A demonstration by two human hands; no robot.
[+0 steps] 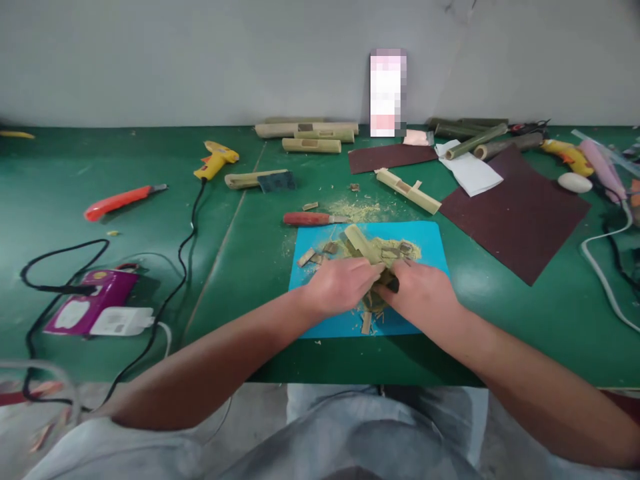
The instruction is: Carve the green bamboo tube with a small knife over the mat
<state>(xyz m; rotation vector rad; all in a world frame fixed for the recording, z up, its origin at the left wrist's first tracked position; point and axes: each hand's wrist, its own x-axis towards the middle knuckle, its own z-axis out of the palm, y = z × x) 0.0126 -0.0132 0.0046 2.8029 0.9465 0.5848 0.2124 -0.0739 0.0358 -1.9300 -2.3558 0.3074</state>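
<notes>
A pale green bamboo piece (361,243) slants over a blue sheet (320,328), its far end pointing up and left. My left hand (345,283) is closed on it from the left, fingers wrapped over. My right hand (425,287) is closed around its nearer part, with the thumb below; a dark spot shows between thumb and fingers, and I cannot tell what it is. Both hands hide the bamboo's near part. Around them on the sheet lie shavings and small bamboo chips (306,257). A red-handled tool (307,219) rests at the sheet's upper left edge.
Several cut bamboo tubes (311,145) lie along the wall. Left are a yellow glue gun (216,160), a red cutter (120,202) and a purple power strip (75,310) with cables. Brown sandpaper (520,220), a white cloth (473,172) and another notched bamboo (407,191) lie right.
</notes>
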